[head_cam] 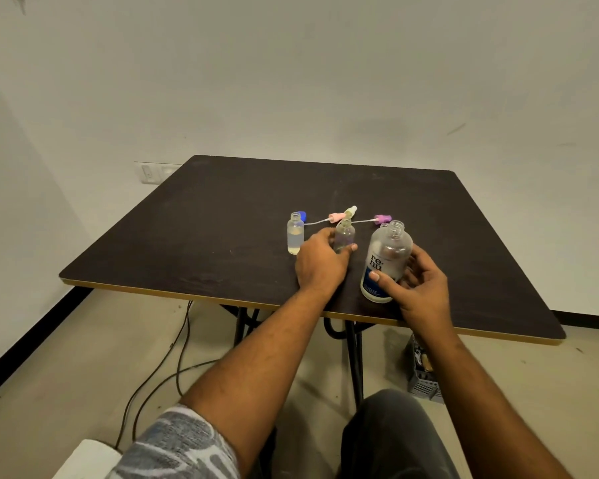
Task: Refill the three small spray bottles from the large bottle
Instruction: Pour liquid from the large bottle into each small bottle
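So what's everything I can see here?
table: one, dark brown, centre
large bottle: one, clear, uncapped, right front
standing small bottle: one, clear, part-filled, left
held small bottle: one, clear, middle
pink spray head: one, behind small bottles
pale spray head: one, beside pink
purple spray head: one, behind large bottle
blue cap: one, behind standing bottle
cables: black, floor left
basket: one, grey, floor right
left hand: grips held small bottle
right hand: holds large bottle

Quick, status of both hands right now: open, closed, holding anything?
Left hand: gripping the middle small bottle, which is uncapped.
Right hand: holding the large bottle, cap off.
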